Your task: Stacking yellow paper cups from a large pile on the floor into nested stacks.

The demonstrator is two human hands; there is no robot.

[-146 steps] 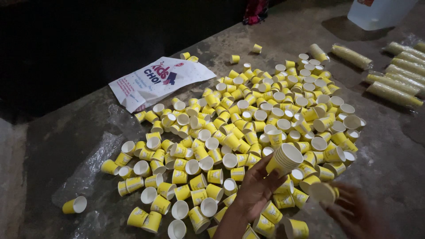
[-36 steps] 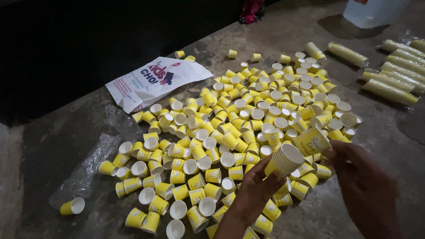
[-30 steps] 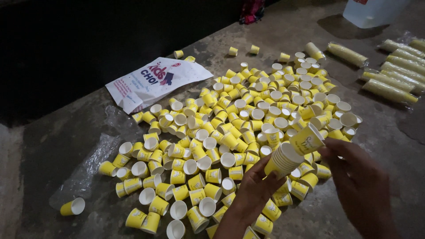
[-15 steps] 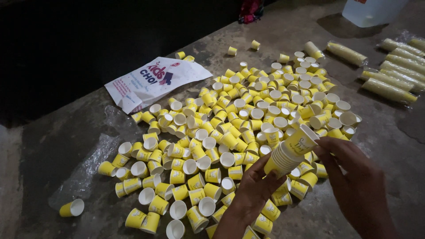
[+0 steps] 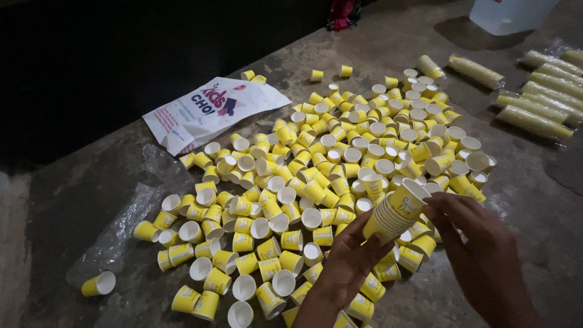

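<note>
Just below the middle of the concrete floor [image 5: 91,200], a short nested stack of small yellow paper cups [image 5: 395,212] was held tilted, its open white mouth pointing up and to the right. The left hand [image 5: 349,255] grasped the stack from beneath, thumb and fingers wrapped round its lower end. The right hand [image 5: 480,249] had its fingertips at the rim of the topmost cup, touching it; whether they gripped it or only rested there could not be told.

Under and around both hands lay a wide scatter of loose yellow paper cups with white insides [image 5: 322,182], some upright, many tipped on their sides, spreading from the near edge of the floor up towards the far right. One lone yellow cup [image 5: 98,283] lay apart near the left edge, beside a crumpled sheet of clear plastic film [image 5: 121,237]. Beyond the scatter, towards the far left, lay a flat white printed plastic bag [image 5: 209,112], touching a few cups at its lower corner. At the far right edge, several long sleeves of stacked yellow cups in clear wrap [image 5: 534,106] lay side by side, well apart from the hands. A translucent white plastic container [image 5: 510,13] stood at the far right corner.
</note>
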